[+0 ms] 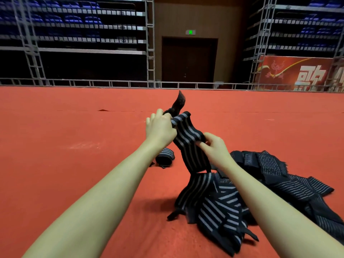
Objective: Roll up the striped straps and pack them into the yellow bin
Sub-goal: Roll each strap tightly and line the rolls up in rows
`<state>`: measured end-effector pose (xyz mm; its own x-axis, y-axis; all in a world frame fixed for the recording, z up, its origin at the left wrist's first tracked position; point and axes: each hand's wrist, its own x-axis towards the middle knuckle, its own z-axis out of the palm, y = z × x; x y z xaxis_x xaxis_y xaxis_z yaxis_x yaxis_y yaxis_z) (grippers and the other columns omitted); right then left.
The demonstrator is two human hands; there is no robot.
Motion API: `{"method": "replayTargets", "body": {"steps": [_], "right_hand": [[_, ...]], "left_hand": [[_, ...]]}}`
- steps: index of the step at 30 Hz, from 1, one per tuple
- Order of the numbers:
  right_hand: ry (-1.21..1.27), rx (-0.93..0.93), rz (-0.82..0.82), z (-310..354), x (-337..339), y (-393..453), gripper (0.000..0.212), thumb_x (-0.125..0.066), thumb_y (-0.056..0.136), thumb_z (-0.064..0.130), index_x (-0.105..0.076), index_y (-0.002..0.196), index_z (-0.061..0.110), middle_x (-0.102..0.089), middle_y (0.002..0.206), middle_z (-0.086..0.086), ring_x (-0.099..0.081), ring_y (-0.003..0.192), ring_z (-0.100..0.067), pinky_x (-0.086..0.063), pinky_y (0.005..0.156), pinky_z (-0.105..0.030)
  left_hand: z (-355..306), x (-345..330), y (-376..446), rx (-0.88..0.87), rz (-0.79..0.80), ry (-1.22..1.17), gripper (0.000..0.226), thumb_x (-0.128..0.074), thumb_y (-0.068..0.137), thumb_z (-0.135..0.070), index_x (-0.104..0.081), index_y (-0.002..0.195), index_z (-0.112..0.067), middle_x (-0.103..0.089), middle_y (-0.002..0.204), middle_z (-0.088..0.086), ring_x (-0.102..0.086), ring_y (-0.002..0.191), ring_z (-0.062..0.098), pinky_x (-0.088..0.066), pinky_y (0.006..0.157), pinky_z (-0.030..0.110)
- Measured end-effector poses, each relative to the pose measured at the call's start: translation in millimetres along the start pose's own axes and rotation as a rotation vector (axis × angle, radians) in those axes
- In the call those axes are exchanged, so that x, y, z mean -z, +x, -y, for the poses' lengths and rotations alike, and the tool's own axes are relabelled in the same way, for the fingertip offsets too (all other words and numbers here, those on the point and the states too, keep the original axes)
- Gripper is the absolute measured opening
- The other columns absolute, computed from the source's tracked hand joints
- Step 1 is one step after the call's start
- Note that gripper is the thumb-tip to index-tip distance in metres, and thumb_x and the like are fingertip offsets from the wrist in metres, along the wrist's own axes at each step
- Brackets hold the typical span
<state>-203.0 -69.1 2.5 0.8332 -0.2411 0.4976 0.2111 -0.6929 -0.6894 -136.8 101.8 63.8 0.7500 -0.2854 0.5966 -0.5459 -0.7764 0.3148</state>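
Open red floor (pixel 74 164) lies left; 1 rolled strap (pixel 164 159) and the strap pile (pixel 260 192) crowd the right.

Large white Chinese characters, cut off, on the red banner (pixel 297 73); green exit sign (pixel 190 32) above the door (pixel 189 60)

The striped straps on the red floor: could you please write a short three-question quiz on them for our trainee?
1. True or false: both hands hold the lifted strap.
2. Where is the rolled strap? A) beside the left forearm B) on the pile
3. Which hand grips the strap's top end?

Key:
1. True: left hand and right hand both grip it.
2. A; the loose pile lies on the red floor under the right arm.
3. Left.
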Motion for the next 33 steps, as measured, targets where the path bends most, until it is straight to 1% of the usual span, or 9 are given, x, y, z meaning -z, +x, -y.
{"method": "replayTargets", "body": {"steps": [3,6,12,17,21,24,26,30,33], "right_hand": [[0.155,0.068,-0.051,31.1,0.6,7.7,0.012,-0.067,0.083,0.008,-0.058,0.086,0.015,-0.065,0.081,-0.004,-0.060,0.078,-0.021,-0.047,0.071,-0.031],[0.261,0.081,-0.095,50.7,-1.2,5.7,0.027,-0.073,0.079,0.009,-0.052,0.089,0.022,-0.064,0.089,-0.003,-0.058,0.078,-0.010,-0.047,0.071,-0.027],[0.376,0.051,0.030,70.6,-18.1,-21.2,0.014,-0.072,0.083,0.012,-0.061,0.085,0.005,-0.060,0.069,-0.005,-0.055,0.066,-0.014,-0.044,0.064,-0.030],[0.433,0.033,0.178,85.1,-35.4,-46.6,0.017,-0.071,0.081,0.002,-0.061,0.071,0.010,-0.059,0.059,0.002,-0.050,0.052,-0.007,-0.041,0.053,-0.022],[0.412,0.032,0.421,89.1,-43.7,-65.9,0.020,-0.072,0.078,-0.004,-0.062,0.067,0.010,-0.062,0.064,-0.003,-0.057,0.063,-0.014,-0.046,0.066,-0.028],[0.319,0.063,0.632,99.6,-42.1,-77.7,0.012,-0.070,0.081,-0.002,-0.062,0.074,0.003,-0.060,0.065,-0.002,-0.054,0.059,-0.005,-0.043,0.061,-0.017],[0.327,0.061,0.607,104.4,-43.7,-81.2,0.010,-0.069,0.084,0.001,-0.061,0.078,0.001,-0.059,0.066,-0.004,-0.054,0.057,-0.006,-0.042,0.058,-0.016],[0.194,-0.008,0.310,93.8,-56.9,-72.9,0.038,-0.076,0.080,0.028,-0.050,0.104,0.015,-0.057,0.097,0.001,-0.056,0.085,-0.012,-0.045,0.076,-0.029],[0.197,-0.164,0.495,85.7,-65.5,-70.4,0.069,-0.073,0.081,0.042,-0.036,0.134,0.017,-0.050,0.124,0.001,-0.052,0.112,-0.015,-0.041,0.084,-0.025]], "left_hand": [[-1.4,15.0,2.4,-0.018,-0.025,-0.035,0.019,-0.053,0.084,-0.024,-0.059,0.096,-0.012,-0.047,0.106,0.006,-0.044,0.104,0.030,-0.029,0.089,0.038],[2.9,28.4,-1.3,-0.003,-0.025,-0.066,0.023,-0.054,0.082,-0.029,-0.060,0.098,-0.013,-0.040,0.099,0.000,-0.044,0.105,0.028,-0.028,0.090,0.037],[27.6,50.6,-24.9,0.014,0.002,-0.106,0.035,-0.051,0.086,-0.038,-0.056,0.112,-0.015,-0.042,0.111,0.002,-0.041,0.113,0.023,-0.025,0.095,0.036],[43.4,58.5,-51.8,0.040,0.000,-0.370,0.021,-0.048,0.095,-0.026,-0.061,0.104,-0.014,-0.044,0.104,0.001,-0.048,0.106,0.023,-0.032,0.098,0.035],[57.6,63.9,-69.2,-0.019,-0.081,-0.450,0.028,-0.046,0.091,0.002,-0.051,0.117,-0.008,-0.054,0.114,0.009,-0.053,0.102,0.023,-0.033,0.083,0.018],[62.9,68.3,-83.0,0.035,-0.055,-0.585,0.044,-0.048,0.090,0.001,-0.033,0.124,-0.022,-0.056,0.110,0.005,-0.057,0.081,0.027,-0.044,0.072,0.036],[65.7,69.3,-88.3,0.094,-0.048,-0.686,0.048,-0.049,0.090,0.000,-0.028,0.124,-0.026,-0.059,0.102,0.008,-0.060,0.077,0.026,-0.050,0.072,0.043],[72.1,71.9,-89.1,0.197,-0.021,-0.761,0.051,-0.053,0.091,-0.004,-0.031,0.134,-0.016,-0.060,0.115,0.008,-0.061,0.100,0.020,-0.051,0.081,0.032],[71.9,74.6,-87.7,0.179,-0.023,-0.736,0.040,-0.055,0.091,-0.006,-0.043,0.129,-0.011,-0.058,0.119,0.005,-0.057,0.108,0.017,-0.048,0.085,0.027]]}}
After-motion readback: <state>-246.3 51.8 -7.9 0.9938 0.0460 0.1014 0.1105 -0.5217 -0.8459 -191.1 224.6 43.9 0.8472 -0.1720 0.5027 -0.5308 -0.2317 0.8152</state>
